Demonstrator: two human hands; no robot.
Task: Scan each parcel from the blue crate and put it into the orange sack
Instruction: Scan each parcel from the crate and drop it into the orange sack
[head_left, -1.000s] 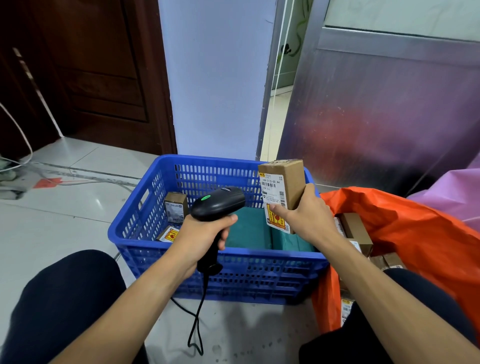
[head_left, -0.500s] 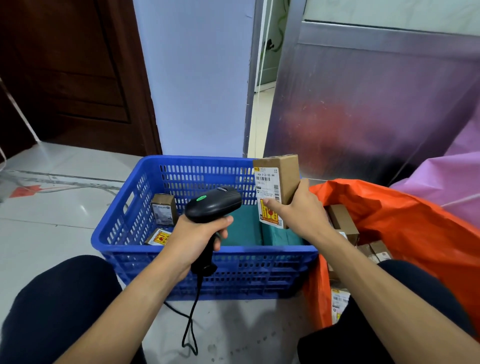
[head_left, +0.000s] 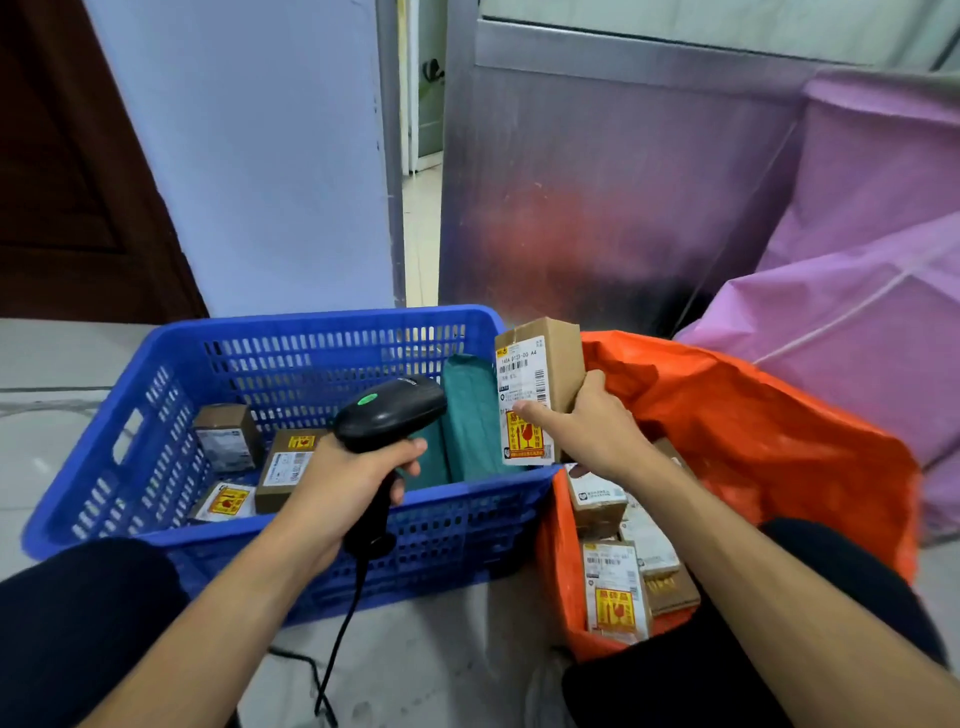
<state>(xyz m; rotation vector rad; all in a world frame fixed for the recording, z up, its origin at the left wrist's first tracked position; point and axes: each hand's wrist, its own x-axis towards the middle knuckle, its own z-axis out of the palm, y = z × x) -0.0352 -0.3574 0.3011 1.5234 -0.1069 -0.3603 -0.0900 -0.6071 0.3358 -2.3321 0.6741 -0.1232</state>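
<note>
The orange sack (head_left: 753, 441) gapes beside the blue crate (head_left: 322, 325) (several boxes (head_left: 283, 467) remain inside). The parcel (head_left: 535, 384) has drifted from over the crate to the sack's edge, so scanning looks done; the right hand (head_left: 592, 431) grips it, the left hand (head_left: 343, 483) clasps the scanner (head_left: 389, 410).

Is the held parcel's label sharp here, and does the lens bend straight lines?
Head view: the parcel label is fairly sharp, its small print unreadable. Head view: the wide lens bows the blue crate rim and tilts the wall edges. Head view: the metal panel shows a soft orange reflection, no hard glare.
</note>
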